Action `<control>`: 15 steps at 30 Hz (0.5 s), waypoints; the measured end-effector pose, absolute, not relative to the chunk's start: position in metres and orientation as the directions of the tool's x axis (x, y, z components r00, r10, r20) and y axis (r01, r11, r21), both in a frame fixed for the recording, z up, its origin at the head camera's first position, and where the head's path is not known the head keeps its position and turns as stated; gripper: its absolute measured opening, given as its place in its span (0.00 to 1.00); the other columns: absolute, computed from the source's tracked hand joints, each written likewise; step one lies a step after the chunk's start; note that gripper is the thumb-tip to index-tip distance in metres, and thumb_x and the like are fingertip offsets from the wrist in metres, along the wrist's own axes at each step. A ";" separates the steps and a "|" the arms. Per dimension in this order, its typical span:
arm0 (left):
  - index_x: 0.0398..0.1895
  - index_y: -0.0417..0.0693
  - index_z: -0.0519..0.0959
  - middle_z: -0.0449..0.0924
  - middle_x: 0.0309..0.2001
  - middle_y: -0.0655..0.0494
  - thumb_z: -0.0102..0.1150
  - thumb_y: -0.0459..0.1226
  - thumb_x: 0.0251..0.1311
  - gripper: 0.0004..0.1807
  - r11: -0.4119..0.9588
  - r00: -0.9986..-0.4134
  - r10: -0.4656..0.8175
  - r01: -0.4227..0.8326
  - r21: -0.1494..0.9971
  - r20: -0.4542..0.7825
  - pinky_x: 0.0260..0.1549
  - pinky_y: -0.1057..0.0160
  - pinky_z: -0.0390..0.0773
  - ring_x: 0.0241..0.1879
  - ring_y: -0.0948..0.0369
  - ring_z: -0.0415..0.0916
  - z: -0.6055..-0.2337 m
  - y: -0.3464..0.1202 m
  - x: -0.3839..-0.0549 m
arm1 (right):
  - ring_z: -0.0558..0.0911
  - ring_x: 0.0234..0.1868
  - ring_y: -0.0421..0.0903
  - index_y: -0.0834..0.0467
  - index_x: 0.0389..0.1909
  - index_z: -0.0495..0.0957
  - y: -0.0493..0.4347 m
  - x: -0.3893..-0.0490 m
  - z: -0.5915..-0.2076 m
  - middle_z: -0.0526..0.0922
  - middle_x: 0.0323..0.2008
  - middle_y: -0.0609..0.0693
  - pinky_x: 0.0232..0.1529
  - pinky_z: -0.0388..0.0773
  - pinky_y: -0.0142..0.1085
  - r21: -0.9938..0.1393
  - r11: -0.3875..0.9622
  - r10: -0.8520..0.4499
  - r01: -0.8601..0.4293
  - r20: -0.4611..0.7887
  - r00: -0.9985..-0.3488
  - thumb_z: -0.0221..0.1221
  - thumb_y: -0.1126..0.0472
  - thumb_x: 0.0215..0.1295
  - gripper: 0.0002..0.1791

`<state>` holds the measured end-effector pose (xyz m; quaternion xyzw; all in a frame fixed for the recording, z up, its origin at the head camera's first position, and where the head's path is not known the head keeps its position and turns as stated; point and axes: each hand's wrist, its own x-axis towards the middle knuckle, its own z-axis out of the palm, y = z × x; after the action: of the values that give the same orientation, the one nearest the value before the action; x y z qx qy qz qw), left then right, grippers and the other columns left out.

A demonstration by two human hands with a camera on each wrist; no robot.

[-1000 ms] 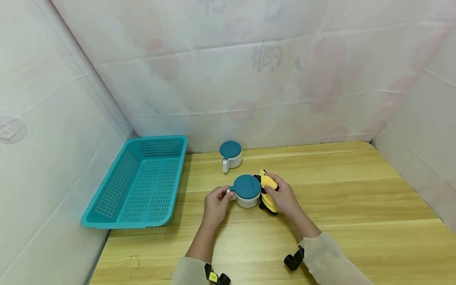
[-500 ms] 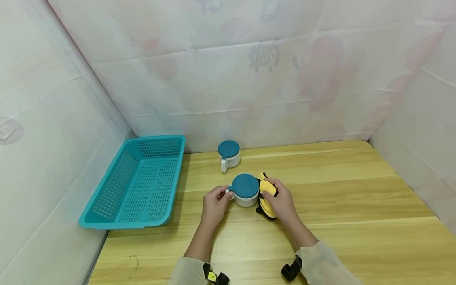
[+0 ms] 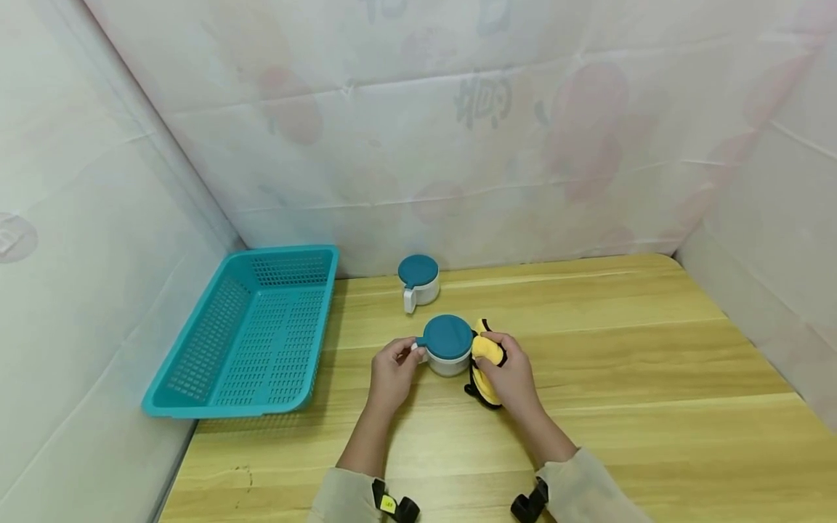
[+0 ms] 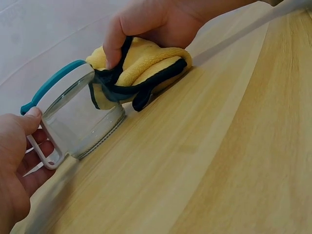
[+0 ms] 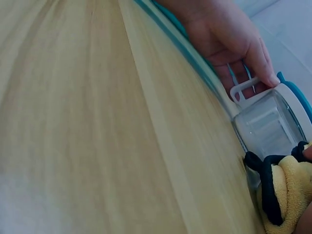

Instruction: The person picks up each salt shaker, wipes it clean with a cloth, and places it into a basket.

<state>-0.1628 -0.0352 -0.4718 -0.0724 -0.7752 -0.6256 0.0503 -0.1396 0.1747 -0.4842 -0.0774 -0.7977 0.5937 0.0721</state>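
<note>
A clear seasoning jar with a blue lid and a white handle stands upright on the table. My left hand grips that handle, thumb on top and fingers behind it. Bunched in my right hand is a yellow cloth with black edging, pressed against the jar's right side. In the left wrist view the cloth touches the glass wall. The right wrist view shows only a little of my right hand, beside the cloth.
A second blue-lidded jar stands behind, near the back edge of the wooden table. To the left lies a turquoise perforated basket. White printed sheeting rises behind the table and at both sides.
The cloth and my right hand have shifted slightly left and toward me along the jar's side. My left hand keeps its grip on the handle.
</note>
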 end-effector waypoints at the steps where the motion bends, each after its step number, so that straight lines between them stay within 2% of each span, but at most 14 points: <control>1: 0.46 0.36 0.84 0.84 0.44 0.44 0.63 0.31 0.63 0.10 0.206 -0.984 0.051 0.176 0.962 0.169 0.44 0.66 0.83 0.47 0.52 0.81 -0.467 -0.035 -0.160 | 0.76 0.53 0.51 0.56 0.58 0.75 0.174 -0.139 -0.485 0.75 0.60 0.55 0.49 0.77 0.36 -0.957 0.287 0.210 0.036 0.026 -0.977 0.63 0.70 0.61 0.23; 7: 0.47 0.36 0.83 0.84 0.45 0.44 0.63 0.31 0.63 0.11 0.216 -0.985 0.061 0.169 0.962 0.160 0.45 0.67 0.82 0.47 0.53 0.80 -0.463 -0.037 -0.159 | 0.76 0.52 0.50 0.56 0.56 0.76 0.171 -0.136 -0.488 0.75 0.58 0.53 0.50 0.76 0.39 -0.945 0.325 0.220 0.023 0.052 -0.974 0.63 0.70 0.60 0.22; 15: 0.47 0.35 0.83 0.84 0.44 0.44 0.62 0.30 0.64 0.10 0.214 -0.978 0.075 0.206 0.955 0.194 0.47 0.63 0.83 0.47 0.52 0.81 -0.462 -0.037 -0.159 | 0.75 0.50 0.48 0.58 0.52 0.78 0.167 -0.132 -0.489 0.75 0.53 0.52 0.50 0.75 0.38 -0.939 0.344 0.223 -0.015 0.097 -0.970 0.65 0.71 0.57 0.21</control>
<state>-0.1587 -0.0373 -0.4616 -0.0904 -0.7773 -0.6203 0.0525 -0.1324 0.1674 -0.4890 -0.0640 -0.8129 0.5693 0.1045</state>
